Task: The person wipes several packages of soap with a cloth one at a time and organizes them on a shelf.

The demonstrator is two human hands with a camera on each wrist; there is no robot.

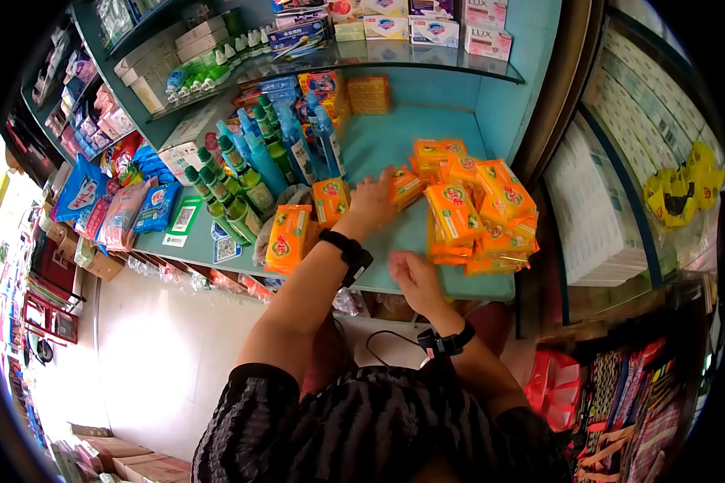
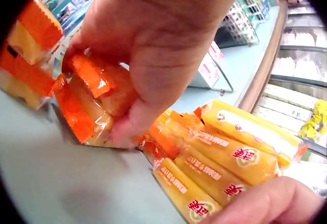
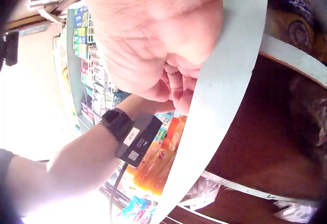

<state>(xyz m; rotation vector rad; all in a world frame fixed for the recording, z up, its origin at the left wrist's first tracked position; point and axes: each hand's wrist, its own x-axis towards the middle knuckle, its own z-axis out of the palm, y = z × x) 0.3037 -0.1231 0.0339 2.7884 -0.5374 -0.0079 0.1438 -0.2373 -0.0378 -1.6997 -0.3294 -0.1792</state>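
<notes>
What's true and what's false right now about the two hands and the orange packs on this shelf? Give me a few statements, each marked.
1. The left hand grips orange packs lying on the shelf. True.
2. The right hand holds a green bottle. False: it is at the shelf's front edge, and the green bottles stand untouched on the left side of the shelf.
3. A pile of orange and yellow packs lies to the right of the left hand. True.
4. The shelf is red. False: it is light blue.
</notes>
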